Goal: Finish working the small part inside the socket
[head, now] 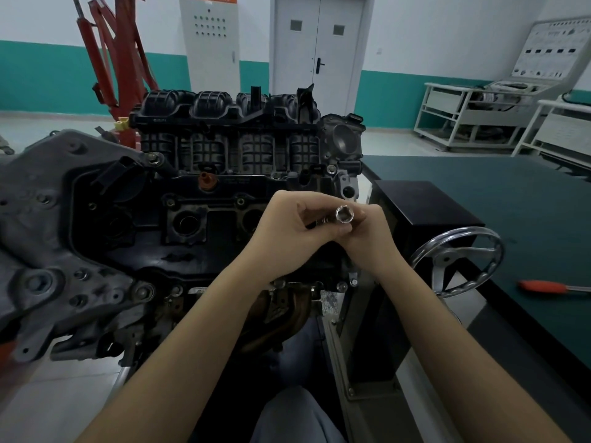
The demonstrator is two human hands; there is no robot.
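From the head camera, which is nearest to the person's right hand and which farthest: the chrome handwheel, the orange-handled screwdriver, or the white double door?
Measured from the right hand, which pinches a shiny metal socket:
1. Chrome spoked handwheel, just to its right, on the stand.
2. Orange-handled screwdriver, farther right, lying on the dark green table.
3. White double door, in the far back wall.

head-worn view, forward-down, close over engine [208, 199]

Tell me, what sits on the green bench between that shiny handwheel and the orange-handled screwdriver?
Nothing: in the head view the stretch of green bench top between the handwheel and the orange-handled screwdriver is bare.
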